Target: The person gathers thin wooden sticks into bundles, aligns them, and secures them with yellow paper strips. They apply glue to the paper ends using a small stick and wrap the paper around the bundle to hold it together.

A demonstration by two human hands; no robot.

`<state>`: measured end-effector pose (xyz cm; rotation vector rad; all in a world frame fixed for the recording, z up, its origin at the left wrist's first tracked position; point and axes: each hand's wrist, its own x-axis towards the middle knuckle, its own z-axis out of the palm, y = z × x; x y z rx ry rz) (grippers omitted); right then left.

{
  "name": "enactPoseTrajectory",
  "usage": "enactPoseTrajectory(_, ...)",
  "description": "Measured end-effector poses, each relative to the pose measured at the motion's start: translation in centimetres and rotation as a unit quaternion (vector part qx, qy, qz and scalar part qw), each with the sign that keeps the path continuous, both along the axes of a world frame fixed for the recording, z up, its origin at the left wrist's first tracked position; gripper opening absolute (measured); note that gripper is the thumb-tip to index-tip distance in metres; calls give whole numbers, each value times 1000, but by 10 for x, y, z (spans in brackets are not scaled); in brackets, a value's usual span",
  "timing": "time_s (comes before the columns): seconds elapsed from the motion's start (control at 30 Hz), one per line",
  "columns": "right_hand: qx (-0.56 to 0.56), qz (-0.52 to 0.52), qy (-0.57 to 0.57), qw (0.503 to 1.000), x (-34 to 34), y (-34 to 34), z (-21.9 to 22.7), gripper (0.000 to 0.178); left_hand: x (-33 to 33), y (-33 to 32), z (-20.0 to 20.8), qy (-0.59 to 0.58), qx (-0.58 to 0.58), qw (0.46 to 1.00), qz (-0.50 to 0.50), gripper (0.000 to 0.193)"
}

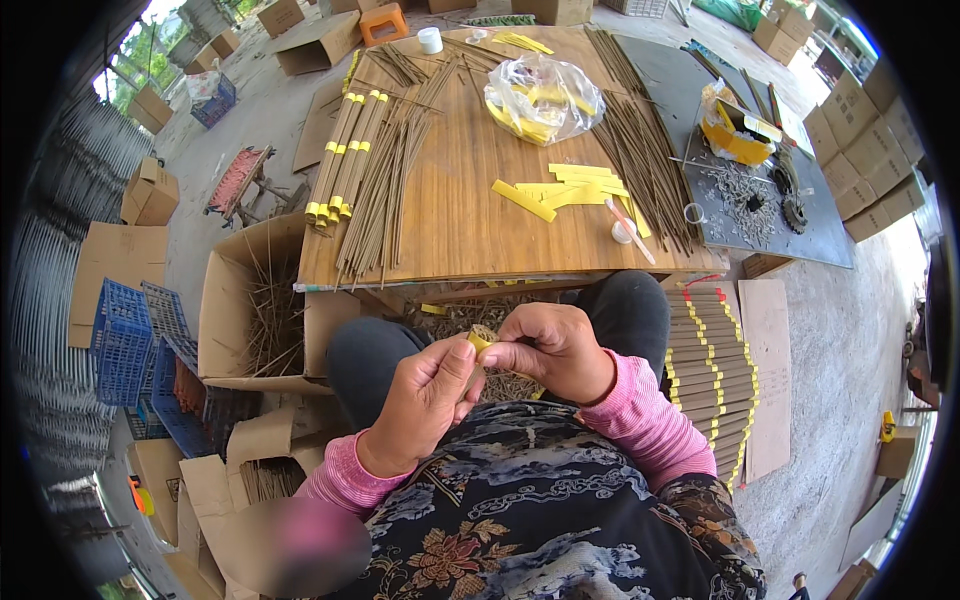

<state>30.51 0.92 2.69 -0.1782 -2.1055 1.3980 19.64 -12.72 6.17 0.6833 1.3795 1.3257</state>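
Note:
Over my lap, my left hand (425,390) is wrapped round a bundle of thin brown incense sticks (484,330), its end pointing away from me. A yellow paper strip (480,343) circles the bundle close to that end. My right hand (550,350) pinches at the strip's right side with thumb and forefinger. Most of the bundle is hidden by my hands. On the wooden table ahead lie loose yellow paper strips (560,190), beside a small white pot (621,232) with a brush (630,232) across it.
Finished bundles (345,155) and loose sticks (385,190) lie at the table's left; more sticks (645,150) at its right. A plastic bag (545,95) sits farther back. A cardboard box (250,320) stands left of my knees. Banded bundles (712,360) lie on cardboard at right.

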Motion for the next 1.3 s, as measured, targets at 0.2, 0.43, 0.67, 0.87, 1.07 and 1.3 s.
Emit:
enactPoseTrajectory(0.2,64,-104,-43,992,2,-4,12,25,4,-1,-11,115,36,992,44,36)
enactPoseTrajectory(0.43,-48,-47,-67,995,9,-20,17,18,13,-3,-13,237,66,967,66,35)
enactPoseTrajectory(0.67,-193,59,-13,979,15,-23,1,21,13,-6,-11,212,100,972,14,41)
enactPoseTrajectory(0.87,-203,185,34,961,16,-7,-8,17,9,-5,-3,69,138,986,-56,62)
enactPoseTrajectory(1.07,-78,234,16,969,15,12,4,18,8,-6,-7,-57,108,988,-100,73)
enactPoseTrajectory(1.3,-52,267,-43,961,19,23,29,13,13,-3,-4,-64,77,989,-108,74)
